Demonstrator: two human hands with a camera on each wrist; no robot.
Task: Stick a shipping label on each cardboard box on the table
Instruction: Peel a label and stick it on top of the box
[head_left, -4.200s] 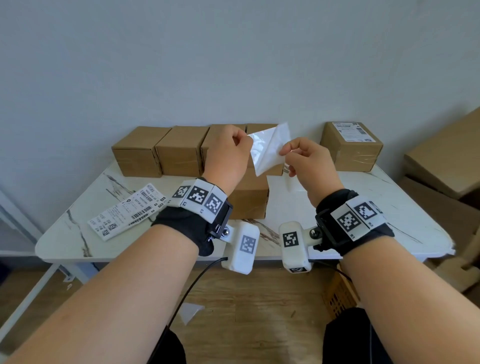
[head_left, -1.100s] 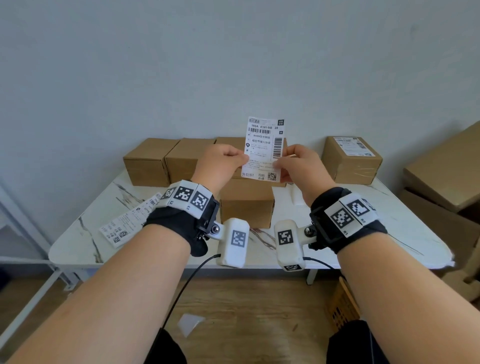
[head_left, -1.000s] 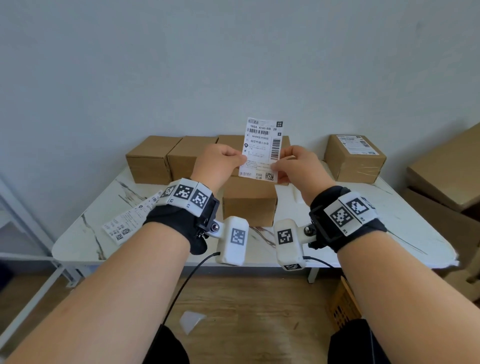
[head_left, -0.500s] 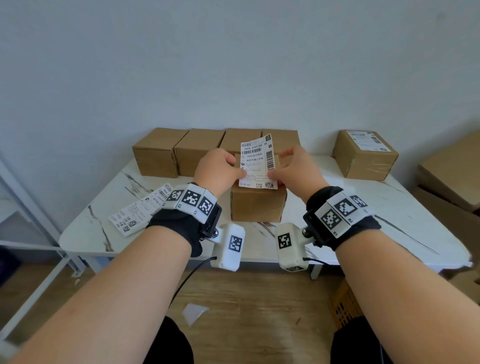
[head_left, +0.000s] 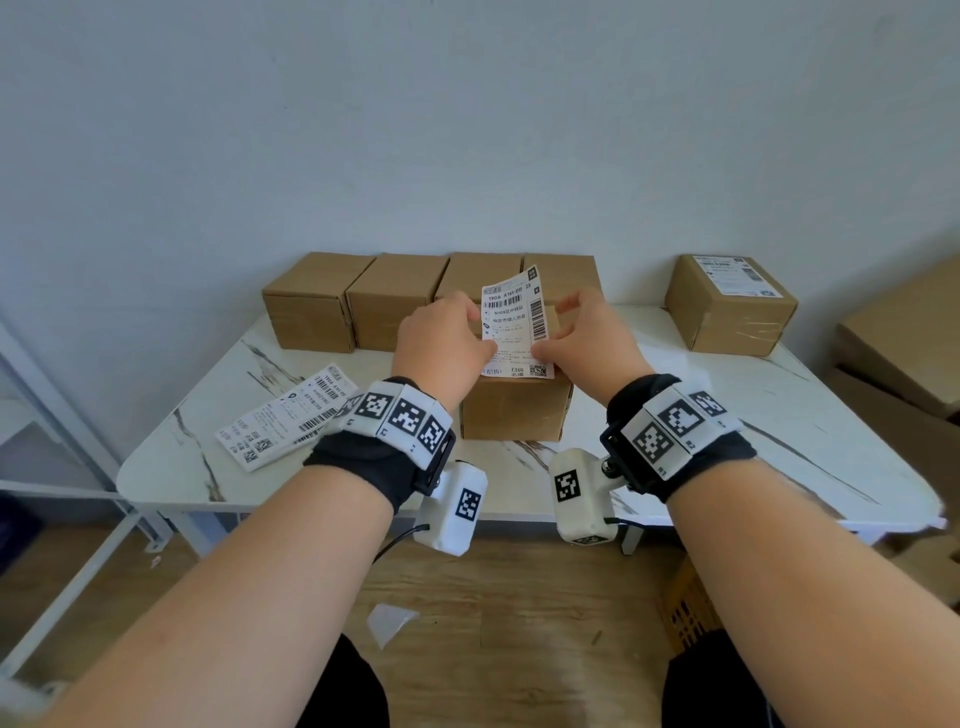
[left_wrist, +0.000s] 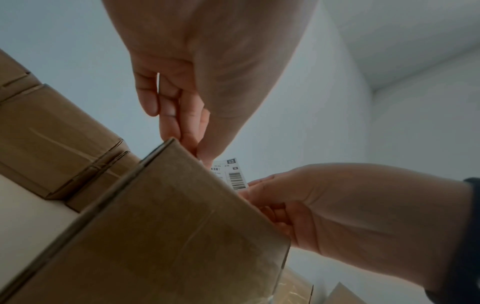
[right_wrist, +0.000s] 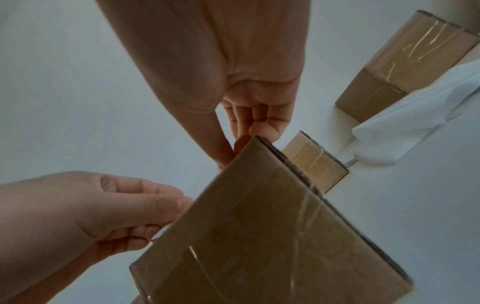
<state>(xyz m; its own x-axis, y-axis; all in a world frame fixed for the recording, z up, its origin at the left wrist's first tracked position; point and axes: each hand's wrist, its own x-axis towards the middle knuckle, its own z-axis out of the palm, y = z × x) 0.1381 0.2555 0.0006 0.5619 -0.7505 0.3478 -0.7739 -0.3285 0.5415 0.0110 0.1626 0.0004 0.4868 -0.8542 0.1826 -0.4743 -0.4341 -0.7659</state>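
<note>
Wood floor (head_left: 493, 613); paper scrap (head_left: 389, 621) at 6 o'clock; large cardboard cartons (head_left: 904, 353) at 3 o'clock; pale wall (head_left: 467, 130).

Black wristbands (head_left: 363, 467) carry white checker-marked camera units (head_left: 457, 512).

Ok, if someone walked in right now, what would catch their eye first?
Probably the white label, pinched by the left hand and the right hand over the front box at the table's middle, its far end raised. Next, the row of four plain boxes along the wall, and the labelled box off to the right.
</note>
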